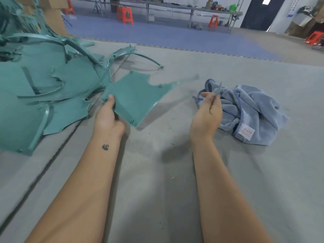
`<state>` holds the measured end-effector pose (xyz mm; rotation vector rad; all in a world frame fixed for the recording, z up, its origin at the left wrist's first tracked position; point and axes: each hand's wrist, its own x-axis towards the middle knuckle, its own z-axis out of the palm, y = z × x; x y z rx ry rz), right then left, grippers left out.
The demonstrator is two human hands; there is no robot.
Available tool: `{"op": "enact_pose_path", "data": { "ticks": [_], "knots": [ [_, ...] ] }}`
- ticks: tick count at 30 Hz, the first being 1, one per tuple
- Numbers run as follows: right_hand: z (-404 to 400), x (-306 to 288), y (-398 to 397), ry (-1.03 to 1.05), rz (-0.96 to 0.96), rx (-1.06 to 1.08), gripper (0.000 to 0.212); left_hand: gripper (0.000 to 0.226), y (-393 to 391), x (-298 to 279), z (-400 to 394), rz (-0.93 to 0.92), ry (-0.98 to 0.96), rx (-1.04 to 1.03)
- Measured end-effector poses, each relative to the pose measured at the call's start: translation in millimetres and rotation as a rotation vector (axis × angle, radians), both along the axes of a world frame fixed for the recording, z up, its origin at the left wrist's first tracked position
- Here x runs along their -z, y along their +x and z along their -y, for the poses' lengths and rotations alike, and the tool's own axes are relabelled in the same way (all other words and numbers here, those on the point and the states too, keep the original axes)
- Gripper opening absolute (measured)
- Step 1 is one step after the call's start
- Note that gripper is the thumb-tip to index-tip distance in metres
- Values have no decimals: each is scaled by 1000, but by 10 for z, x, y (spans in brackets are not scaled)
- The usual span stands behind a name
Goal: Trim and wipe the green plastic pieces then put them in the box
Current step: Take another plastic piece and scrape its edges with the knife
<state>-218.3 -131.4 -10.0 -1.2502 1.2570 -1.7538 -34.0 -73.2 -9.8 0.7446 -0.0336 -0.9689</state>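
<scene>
One green plastic piece (135, 97) is gripped at its near corner by the left hand (108, 116), thumb on top, raised above the grey mat (175, 172). A small blade (218, 88) is pinched in the right hand (207, 113). Trimming seems under way; the towel (249, 109) lies just beside, unused. Many pieces are piled (35, 85) untrimmed at left. No box for finished pieces can be identified.

A flat green plastic piece (135, 99) is held tilted above the floor, beside a heap of green pieces (40, 88).
</scene>
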Motion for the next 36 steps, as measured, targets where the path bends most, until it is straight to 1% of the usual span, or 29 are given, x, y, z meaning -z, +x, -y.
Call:
{"op": "enact_pose_path", "data": {
  "ticks": [2,4,5,7,8,10,12,14,17,19,21,23,26,28,30,33,36],
  "knots": [
    [14,-11,8,103,55,-167,21,29,20,4,9,-100,-86,-26],
    [4,1,58,234,85,-350,33,39,10,14,1,-133,-97,48],
    [-15,16,102,278,86,-420,38,40,-13,19,-5,-123,-80,92],
    [-55,29,204,326,11,-502,36,27,-84,7,-9,-90,-45,138],
    [-81,27,248,334,-59,-523,31,21,-113,-2,-9,-71,-36,146],
    [-119,32,299,315,-144,-562,25,29,-169,-5,0,-2,-37,181],
    [-134,55,313,283,-145,-583,21,31,-202,11,8,65,-25,216],
    [-141,79,301,253,-127,-593,17,22,-201,5,9,87,12,229],
    [-122,97,290,228,-75,-580,12,14,-152,-5,17,17,6,185],
    [-114,108,294,204,-90,-563,10,15,-151,3,23,-44,-48,168],
    [-114,130,292,176,-131,-559,7,18,-188,17,29,-29,-75,180],
    [-111,146,281,172,-145,-560,12,20,-230,30,42,26,-61,197],
    [-106,141,246,185,-101,-611,17,17,-269,54,53,83,-49,224],
    [-114,116,218,201,-33,-695,18,18,-279,46,59,59,-72,234],
    [-131,89,199,213,8,-767,16,20,-271,38,69,-3,-99,219],
    [-149,67,185,227,-10,-827,17,16,-277,20,63,-61,-121,214],
    [-169,51,166,250,-75,-950,30,16,-323,15,61,-68,-132,207]
  ]
}}
